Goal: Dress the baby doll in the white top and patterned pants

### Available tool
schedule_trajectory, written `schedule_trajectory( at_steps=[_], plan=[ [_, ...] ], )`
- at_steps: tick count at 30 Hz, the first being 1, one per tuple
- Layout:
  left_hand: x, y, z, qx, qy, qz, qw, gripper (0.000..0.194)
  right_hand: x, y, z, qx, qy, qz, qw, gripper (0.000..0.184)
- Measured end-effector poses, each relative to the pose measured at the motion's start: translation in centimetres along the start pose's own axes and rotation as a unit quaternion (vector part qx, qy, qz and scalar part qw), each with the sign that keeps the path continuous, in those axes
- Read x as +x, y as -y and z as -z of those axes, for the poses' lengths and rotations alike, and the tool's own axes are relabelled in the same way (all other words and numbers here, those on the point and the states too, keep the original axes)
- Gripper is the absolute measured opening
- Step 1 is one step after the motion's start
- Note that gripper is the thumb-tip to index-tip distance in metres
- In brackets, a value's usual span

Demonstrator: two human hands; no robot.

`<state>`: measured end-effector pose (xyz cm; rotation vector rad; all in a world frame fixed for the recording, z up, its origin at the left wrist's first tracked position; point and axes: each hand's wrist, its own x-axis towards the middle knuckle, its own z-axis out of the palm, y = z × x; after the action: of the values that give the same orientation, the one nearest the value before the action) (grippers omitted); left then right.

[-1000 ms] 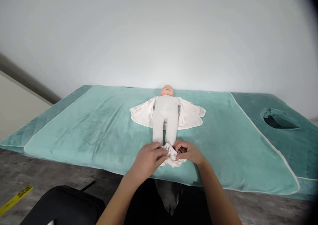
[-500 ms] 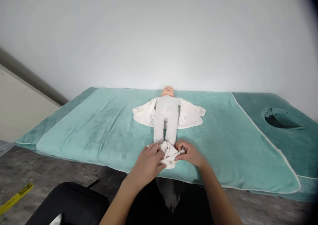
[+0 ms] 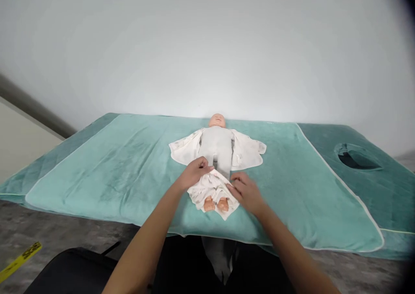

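A baby doll [image 3: 215, 142] with a pale cloth body lies on its back, head away from me and feet towards me. White printed baby pants [image 3: 207, 190] are bunched round its lower legs, and both bare feet stick out of the leg openings. My left hand [image 3: 195, 172] pinches the waistband at its left, beside the doll's leg. My right hand [image 3: 245, 191] has its fingers closed on the right edge of the waistband. Under the doll a white jacket [image 3: 248, 149] is spread open to both sides.
A green cover [image 3: 97, 168] lies over the bed, with a face hole [image 3: 358, 159] at its right end. The white wall [image 3: 207, 47] rises behind. A black seat [image 3: 74, 272] stands at lower left, near yellow floor tape [image 3: 20, 261].
The pants have moved up the doll's legs, and its feet now show out of the leg openings. My left hand has moved forward with the waistband; my right hand has shifted slightly forward.
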<state>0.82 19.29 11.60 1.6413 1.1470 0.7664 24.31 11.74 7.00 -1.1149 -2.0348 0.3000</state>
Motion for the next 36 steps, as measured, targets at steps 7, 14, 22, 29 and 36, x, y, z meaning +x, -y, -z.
schedule_trajectory(
  at_steps=[7,14,22,29,36],
  plan=[
    [4.8,1.1,2.6,0.019,-0.095,0.021,0.995,0.039,5.7,-5.4,-0.7,0.023,0.014,-0.186,0.982,0.038],
    [4.4,5.2,4.2,-0.028,-0.015,0.000,0.999,0.033,6.0,-6.9,-2.4,-0.015,-0.001,-0.171,0.985,0.037],
    [5.1,8.6,3.9,0.012,-0.058,-0.078,0.995,0.028,5.5,-6.8,-4.0,0.010,-0.035,-0.065,0.997,0.022],
    [5.3,7.9,2.9,0.008,-0.037,-0.106,0.994,0.028,6.5,-7.5,-3.7,-0.017,0.008,-0.077,0.997,0.057],
    [8.4,6.5,3.2,0.064,-0.133,-0.058,0.987,0.024,10.1,-7.4,-2.6,-0.047,-0.032,-0.167,0.984,0.033]
  ],
)
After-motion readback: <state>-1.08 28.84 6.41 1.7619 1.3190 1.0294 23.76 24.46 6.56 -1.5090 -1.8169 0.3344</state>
